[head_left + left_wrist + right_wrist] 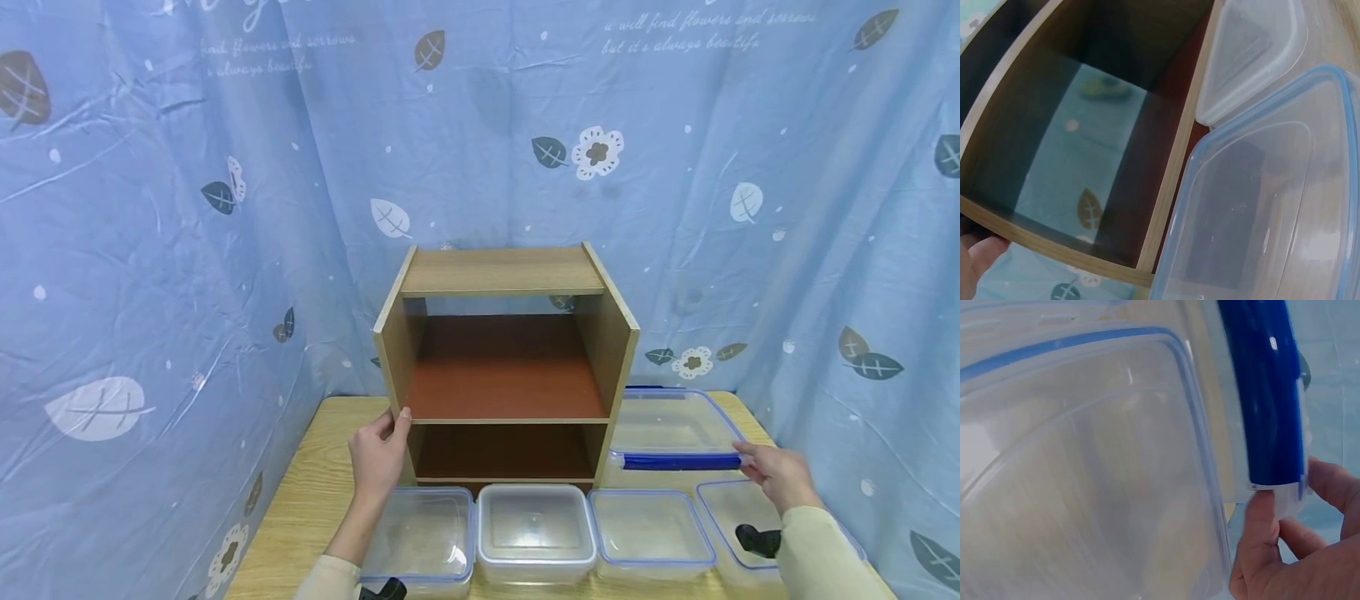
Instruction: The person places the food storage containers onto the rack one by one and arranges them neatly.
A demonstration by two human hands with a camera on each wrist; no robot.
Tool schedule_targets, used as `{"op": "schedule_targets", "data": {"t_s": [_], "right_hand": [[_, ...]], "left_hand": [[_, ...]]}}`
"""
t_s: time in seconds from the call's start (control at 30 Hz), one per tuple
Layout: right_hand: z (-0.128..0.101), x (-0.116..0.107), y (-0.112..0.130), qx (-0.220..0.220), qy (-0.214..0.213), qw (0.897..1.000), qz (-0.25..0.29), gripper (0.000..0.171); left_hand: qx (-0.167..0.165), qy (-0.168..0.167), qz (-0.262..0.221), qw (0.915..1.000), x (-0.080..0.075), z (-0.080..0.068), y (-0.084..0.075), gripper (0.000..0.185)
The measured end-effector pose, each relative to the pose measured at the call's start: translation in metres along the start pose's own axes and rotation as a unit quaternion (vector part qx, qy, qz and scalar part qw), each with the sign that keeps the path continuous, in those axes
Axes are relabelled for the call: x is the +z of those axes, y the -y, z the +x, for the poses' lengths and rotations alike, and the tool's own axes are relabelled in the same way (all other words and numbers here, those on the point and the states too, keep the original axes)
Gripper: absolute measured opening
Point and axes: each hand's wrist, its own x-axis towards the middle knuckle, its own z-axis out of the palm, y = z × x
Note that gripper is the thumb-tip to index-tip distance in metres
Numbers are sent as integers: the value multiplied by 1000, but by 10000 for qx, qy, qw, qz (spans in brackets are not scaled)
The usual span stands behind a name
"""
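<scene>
The left hand point(381, 454) sits at about 8 o'clock from the wooden shelf unit point(504, 367), its thumb and fingers wrapped around the front edge of the unit's left side panel, level with the middle board; in the left wrist view only a fingertip shows against that panel's edge. The shelf unit stands upright at the middle of the table point(315, 483), open to the front, with two reddish-brown boards inside; behind it hangs a blue curtain point(150, 208) printed with leaves and flowers. At 6 o'clock from the unit, along the table's near edge, four clear containers lie in a row: a blue-rimmed container point(423, 533) just under the left forearm, a clear-lidded container point(534, 529) beside it, a third container point(648, 529) with a blue rim, and a fourth container point(738, 517) partly hidden by the right sleeve. At 3 o'clock from the unit a large container point(671, 425) rests on the table, just beside the unit's right panel, its lid bearing a dark blue clip point(678, 461) along the near side; the right hand point(776, 475) pinches the right end of that clip between thumb and curled fingers, as the right wrist view shows close up.
</scene>
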Motion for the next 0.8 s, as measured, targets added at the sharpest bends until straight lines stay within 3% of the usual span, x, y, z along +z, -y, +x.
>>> {"op": "schedule_targets", "data": {"t_s": [0.2,0.3,0.4,0.57,0.8], "right_hand": [[-6,3,-1,-367,-366,9941,-951,44],[-7,3,0,-367,-394,9910,-1226,39],[-8,4,1,-304,-458,9890,-1370,45],[-10,6,4,-77,-615,9914,-1149,59],[-6,1,5,77,-661,9967,-464,37]], "left_hand": [[51,-24,33,10000,0,0,1,19],[57,-2,11,10000,-1,0,1,20],[34,7,9,10000,-1,0,1,20],[11,21,28,10000,-1,0,0,21],[24,10,58,10000,1,0,2,21]]}}
